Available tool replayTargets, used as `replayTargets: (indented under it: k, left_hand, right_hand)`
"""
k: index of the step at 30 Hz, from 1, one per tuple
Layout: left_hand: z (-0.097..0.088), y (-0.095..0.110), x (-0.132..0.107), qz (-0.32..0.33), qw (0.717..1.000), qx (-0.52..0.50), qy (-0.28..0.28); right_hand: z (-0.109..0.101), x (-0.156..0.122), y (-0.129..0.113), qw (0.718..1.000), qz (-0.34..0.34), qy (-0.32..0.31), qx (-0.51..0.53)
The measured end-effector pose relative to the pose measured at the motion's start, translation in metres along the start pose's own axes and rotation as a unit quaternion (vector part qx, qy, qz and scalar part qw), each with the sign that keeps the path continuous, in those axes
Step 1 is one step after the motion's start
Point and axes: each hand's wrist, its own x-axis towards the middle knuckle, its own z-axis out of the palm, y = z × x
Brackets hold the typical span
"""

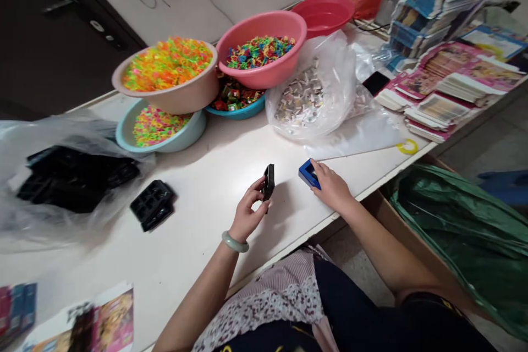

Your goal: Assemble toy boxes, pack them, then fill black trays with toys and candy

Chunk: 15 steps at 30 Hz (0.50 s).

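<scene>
Two items are being handled at the near side of the desk (214,192): left hand (249,210) is pinching black tray (269,180), ideally without flexing it; right hand (330,185) is gripping blue box (306,174).

One black tray (269,180) is showing in the left hand (249,210), one blue box (304,172) in the right hand (331,184). Five basins (264,77) are standing beyond both. One bangle (235,242) is circling the left wrist, one green bag (466,242) is sitting rightward.
</scene>
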Motion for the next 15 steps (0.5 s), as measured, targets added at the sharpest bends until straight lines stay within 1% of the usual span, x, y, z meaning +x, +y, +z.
replayTargets:
  k: [3,5,6,8,9,10,11,13,15]
  left_hand:
    - [0.007,0.006,0.007,0.012,1.000,0.004,-0.003]
    - [0.012,0.009,0.012,0.006,1.000,0.006,-0.008]
    - [0.016,0.011,0.013,0.002,1.000,0.006,-0.010]
    - [0.026,0.014,0.015,0.002,1.000,0.007,-0.005]
    - [0.032,0.016,0.016,0.005,1.000,0.010,-0.001]
    - [0.038,0.017,0.016,0.010,1.000,0.016,0.000]
    - [0.043,0.018,0.017,0.017,1.000,0.026,-0.003]
    - [0.050,0.018,0.017,0.028,0.998,0.049,-0.011]
    - [0.051,0.017,0.015,0.030,0.997,0.063,-0.016]
  right_hand:
    - [-0.011,0.007,0.013,0.999,0.035,0.014,0.022]
    - [-0.018,0.006,0.016,0.997,0.048,0.055,0.036]
    - [-0.020,0.003,0.014,0.994,0.037,0.083,0.054]
    - [-0.018,-0.002,0.002,0.982,-0.022,0.123,0.138]
    - [-0.014,-0.005,-0.007,0.969,-0.057,0.123,0.206]
    - [-0.008,-0.008,-0.016,0.949,-0.082,0.110,0.283]
    - [-0.002,-0.010,-0.025,0.925,-0.089,0.097,0.357]
    - [0.012,-0.012,-0.041,0.874,-0.061,0.087,0.475]
    - [0.023,-0.011,-0.052,0.831,-0.020,0.092,0.548]
